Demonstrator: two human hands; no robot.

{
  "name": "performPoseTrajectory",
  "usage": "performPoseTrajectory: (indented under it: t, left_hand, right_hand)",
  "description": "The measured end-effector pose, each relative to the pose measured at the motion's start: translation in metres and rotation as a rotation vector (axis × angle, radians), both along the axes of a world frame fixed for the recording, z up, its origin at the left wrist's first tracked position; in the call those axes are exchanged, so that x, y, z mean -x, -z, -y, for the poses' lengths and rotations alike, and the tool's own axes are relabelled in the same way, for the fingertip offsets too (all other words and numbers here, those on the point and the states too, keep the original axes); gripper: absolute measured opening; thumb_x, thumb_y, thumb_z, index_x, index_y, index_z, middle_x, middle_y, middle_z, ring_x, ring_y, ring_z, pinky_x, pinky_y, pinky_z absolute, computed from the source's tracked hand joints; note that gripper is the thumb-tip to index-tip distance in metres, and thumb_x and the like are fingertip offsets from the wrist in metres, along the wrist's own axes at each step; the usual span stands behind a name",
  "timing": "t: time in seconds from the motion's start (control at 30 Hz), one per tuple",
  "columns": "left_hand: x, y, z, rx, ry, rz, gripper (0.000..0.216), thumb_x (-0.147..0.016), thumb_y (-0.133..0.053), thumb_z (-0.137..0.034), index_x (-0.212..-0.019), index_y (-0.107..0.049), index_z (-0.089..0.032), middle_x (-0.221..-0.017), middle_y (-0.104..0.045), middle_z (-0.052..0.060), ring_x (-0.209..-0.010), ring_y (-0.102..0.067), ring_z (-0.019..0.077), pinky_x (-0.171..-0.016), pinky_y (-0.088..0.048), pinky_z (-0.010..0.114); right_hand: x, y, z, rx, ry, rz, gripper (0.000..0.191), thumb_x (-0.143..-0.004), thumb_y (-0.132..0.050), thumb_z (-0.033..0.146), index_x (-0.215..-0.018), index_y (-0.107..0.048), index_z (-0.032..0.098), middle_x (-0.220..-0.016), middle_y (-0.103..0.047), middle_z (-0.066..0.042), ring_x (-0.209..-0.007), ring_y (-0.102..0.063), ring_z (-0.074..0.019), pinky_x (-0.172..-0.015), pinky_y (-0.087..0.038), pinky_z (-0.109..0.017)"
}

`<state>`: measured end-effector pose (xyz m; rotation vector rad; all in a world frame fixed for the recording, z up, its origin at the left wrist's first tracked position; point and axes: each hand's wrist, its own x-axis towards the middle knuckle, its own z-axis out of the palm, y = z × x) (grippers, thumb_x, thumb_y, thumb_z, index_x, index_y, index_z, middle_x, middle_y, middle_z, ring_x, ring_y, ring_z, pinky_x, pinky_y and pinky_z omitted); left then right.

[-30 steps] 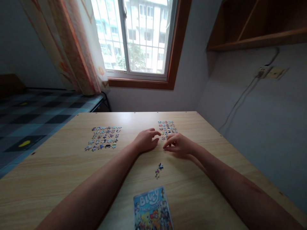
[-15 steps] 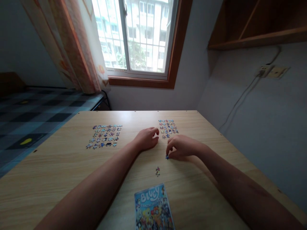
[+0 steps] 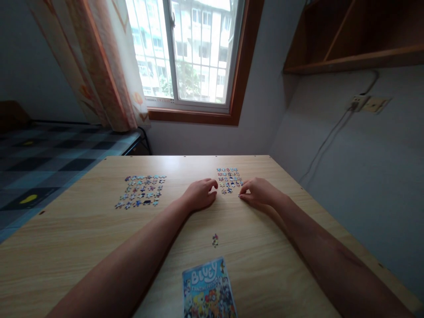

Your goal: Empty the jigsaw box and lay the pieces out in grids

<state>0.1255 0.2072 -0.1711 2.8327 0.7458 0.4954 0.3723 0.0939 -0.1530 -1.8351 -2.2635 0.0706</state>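
My right hand pinches a small jigsaw piece, mostly hidden by the fingertips, at the lower right corner of the right-hand group of puzzle pieces. That group lies in rows at the far part of the table. Just left of it rests my left hand, holding nothing, its fingers curved and a gap between thumb and forefinger. Closer to me lie a couple of puzzle pieces that touch or nearly touch. Below them is a blue box printed "BLUEY" with cartoon figures.
A larger group of puzzle pieces lies in rows on the left of the wooden table. Beyond the table are a window and a bed with a checked cover. A shelf hangs at the right.
My right hand has moved away from me and slightly right with the piece, up to the right-hand group's corner. The left hand stays in place; the view has shifted slightly.
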Motion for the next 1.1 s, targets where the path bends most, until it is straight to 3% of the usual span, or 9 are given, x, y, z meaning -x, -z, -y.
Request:
performPoseTrajectory:
  t: [0.17,0.3,0.47,0.9,1.1]
  left_hand:
    - [0.0,0.0,0.0,-0.013,0.008,-0.013,0.025,-0.086,-0.053,-0.028,-0.106,-0.067,-0.023,-0.097,-0.068,0.004,-0.075,-0.062,0.0186,-0.071,-0.046,0.031]
    - [0.0,-0.001,0.004,-0.058,0.067,-0.039,0.034,-0.088,-0.052,-0.028,-0.116,-0.071,-0.031,-0.105,-0.069,0.003,-0.081,-0.065,0.0191,-0.075,-0.048,0.031]
    - [-0.001,0.0,0.006,-0.1,0.136,-0.083,0.038,-0.091,-0.05,-0.029,-0.122,-0.071,-0.037,-0.098,-0.067,0.004,-0.077,-0.065,0.018,-0.072,-0.048,0.03]
    - [0.0,-0.002,0.004,-0.043,0.109,-0.043,0.037,-0.089,-0.053,-0.026,-0.119,-0.074,-0.036,-0.096,-0.067,0.004,-0.075,-0.064,0.0163,-0.072,-0.048,0.029]
    - [0.0,0.0,0.003,-0.033,0.093,-0.031,0.038,-0.088,-0.053,-0.025,-0.118,-0.074,-0.036,-0.098,-0.067,0.003,-0.077,-0.064,0.0171,-0.074,-0.048,0.03]
  right_hand:
    - [-0.002,0.012,-0.004,-0.069,-0.017,-0.065,0.013,-0.085,-0.069,0.025,-0.089,-0.081,0.028,-0.093,-0.077,0.0,-0.082,-0.068,-0.0167,-0.075,-0.047,-0.026]
    - [-0.005,0.021,-0.008,-0.093,-0.03,-0.129,0.019,-0.091,-0.062,0.026,-0.097,-0.08,0.027,-0.098,-0.076,-0.001,-0.087,-0.068,-0.016,-0.079,-0.049,-0.024]
    - [-0.002,0.025,-0.01,-0.112,-0.005,-0.12,0.02,-0.092,-0.061,0.027,-0.098,-0.08,0.026,-0.099,-0.076,-0.002,-0.088,-0.069,-0.0165,-0.079,-0.05,-0.025]
    - [0.008,0.018,-0.004,-0.182,0.035,-0.091,0.019,-0.093,-0.061,0.026,-0.098,-0.08,0.026,-0.101,-0.076,-0.001,-0.089,-0.069,-0.0159,-0.078,-0.048,-0.024]
    - [0.021,0.006,-0.003,-0.149,0.027,-0.006,0.017,-0.09,-0.063,0.026,-0.094,-0.08,0.028,-0.097,-0.076,0.001,-0.082,-0.068,-0.0147,-0.068,-0.045,-0.023]
